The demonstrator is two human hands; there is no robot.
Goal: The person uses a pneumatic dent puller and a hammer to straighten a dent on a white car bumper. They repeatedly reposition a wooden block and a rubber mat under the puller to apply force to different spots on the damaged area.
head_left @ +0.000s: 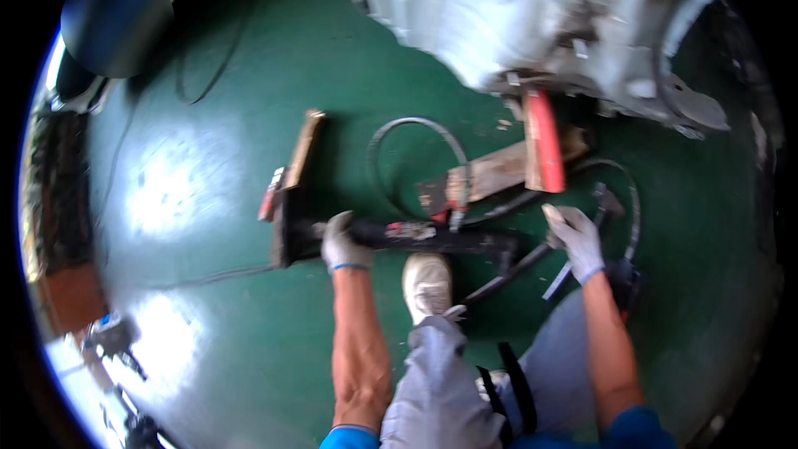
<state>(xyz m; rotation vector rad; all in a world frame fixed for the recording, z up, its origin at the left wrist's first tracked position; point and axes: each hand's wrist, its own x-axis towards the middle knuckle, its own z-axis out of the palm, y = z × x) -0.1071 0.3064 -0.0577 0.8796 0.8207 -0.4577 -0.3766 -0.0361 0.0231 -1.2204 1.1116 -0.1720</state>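
Observation:
A long black cylinder point(474, 240), which looks like a hydraulic ram, lies crosswise in front of me, with a flat dark plate point(285, 229) at its left end. My left hand point(342, 241), in a white glove, is wrapped round the cylinder close to that plate. Also gloved, my right hand point(575, 239) is closed at the upper end of a dark rod point(511, 273), which slants down toward my shoe. Motion blur softens its fingers. Just beyond that hand is a hammer point(607, 199). A black hose point(418, 120) loops behind the cylinder.
Wooden blocks point(499, 170) lie past the cylinder, and another wood piece point(305, 150) stands by the plate. A red bar point(544, 141) reaches down from a large whitish metal body point(499, 17). A cable point(216, 277) crosses the green floor. My shoe point(428, 287) is close to the cylinder.

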